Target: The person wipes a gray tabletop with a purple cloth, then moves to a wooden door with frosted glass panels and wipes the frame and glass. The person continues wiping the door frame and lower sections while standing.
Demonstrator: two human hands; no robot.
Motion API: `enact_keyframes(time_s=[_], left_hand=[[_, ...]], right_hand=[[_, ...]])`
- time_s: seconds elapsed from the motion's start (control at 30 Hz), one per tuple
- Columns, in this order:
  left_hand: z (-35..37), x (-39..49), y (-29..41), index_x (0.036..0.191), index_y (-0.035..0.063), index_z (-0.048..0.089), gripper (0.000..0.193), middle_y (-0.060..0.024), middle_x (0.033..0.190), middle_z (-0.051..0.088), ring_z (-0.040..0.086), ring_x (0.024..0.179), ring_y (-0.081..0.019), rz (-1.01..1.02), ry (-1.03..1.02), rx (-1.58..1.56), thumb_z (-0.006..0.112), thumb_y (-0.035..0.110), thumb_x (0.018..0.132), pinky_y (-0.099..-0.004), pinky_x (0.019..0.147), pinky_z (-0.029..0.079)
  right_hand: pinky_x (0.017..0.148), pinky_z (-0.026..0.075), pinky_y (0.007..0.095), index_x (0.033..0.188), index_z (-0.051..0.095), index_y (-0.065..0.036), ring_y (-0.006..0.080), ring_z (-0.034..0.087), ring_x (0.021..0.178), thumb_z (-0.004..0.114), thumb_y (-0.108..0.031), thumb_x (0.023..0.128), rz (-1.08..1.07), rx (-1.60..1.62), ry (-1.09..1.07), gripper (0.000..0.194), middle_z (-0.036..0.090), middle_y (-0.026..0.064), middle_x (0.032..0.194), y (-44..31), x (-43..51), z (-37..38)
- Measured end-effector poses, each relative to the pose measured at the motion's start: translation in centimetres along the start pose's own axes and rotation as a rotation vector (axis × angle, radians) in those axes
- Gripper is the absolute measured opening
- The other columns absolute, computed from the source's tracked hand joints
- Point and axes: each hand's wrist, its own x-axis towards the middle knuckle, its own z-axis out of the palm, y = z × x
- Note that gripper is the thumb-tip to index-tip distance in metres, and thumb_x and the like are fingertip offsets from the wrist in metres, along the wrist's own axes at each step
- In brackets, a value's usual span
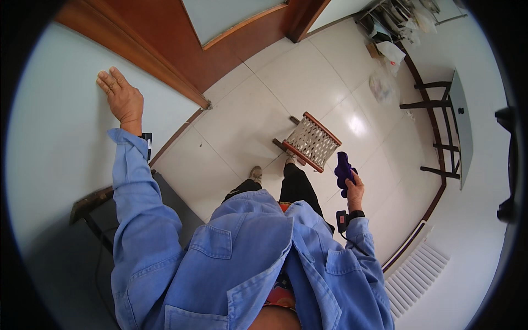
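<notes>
My left hand (pixel 126 99) is raised at the left, its fingers extended over the pale wall (pixel 62 107) beside the wooden door frame; whether it touches the wall I cannot tell. Nothing shows in it. On the right, my right hand (pixel 355 190) grips a bunched dark purple cloth item (pixel 343 170), which sticks out past the fingers over the floor. A folding stool (pixel 313 140) with a woven cord seat and reddish wooden rails stands in front of my feet, close to one shoe. Both wrists wear dark strapped devices.
A wooden door (pixel 231 62) with a glass pane is ahead. At the right wall are a dark-legged table (pixel 462 132) and a white radiator (pixel 418 276). Plastic bags (pixel 381 86) and a loaded rack (pixel 396 20) occupy the upper right. A dark-topped table (pixel 177 206) stands at lower left.
</notes>
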Motion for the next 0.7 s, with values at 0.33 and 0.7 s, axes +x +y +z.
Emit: enact_keyframes(time_s=[0.33, 0.7], left_hand=[[0.3, -0.2, 0.3, 0.153, -0.013, 0.025, 0.072, -0.0425, 0.157, 0.022, 0.018, 0.149, -0.0555, -0.063, 0.045, -0.101, 0.055, 0.009, 0.091, -0.0527, 0.128, 0.014], [-0.6, -0.1, 0.2, 0.159, -0.0009, 0.025, 0.074, -0.0327, 0.163, 0.02, 0.016, 0.152, -0.0502, -0.125, -0.009, -0.253, 0.051, 0.001, 0.09, -0.0459, 0.126, 0.023]], right_hand=[[0.093, 0.051, 0.032, 0.131, 0.068, -0.005, 0.02, 0.066, 0.106, 0.066, -0.002, 0.083, 0.031, -0.027, -0.1, 0.048, 0.069, 0.0091, 0.116, -1.1, 1.2, -0.3], [0.087, 0.052, 0.0303, 0.134, 0.066, -0.004, 0.0167, 0.066, 0.101, 0.065, -0.003, 0.085, -0.066, -0.056, -0.257, 0.049, 0.071, 0.0078, 0.113, -1.3, 11.5, 1.7]])
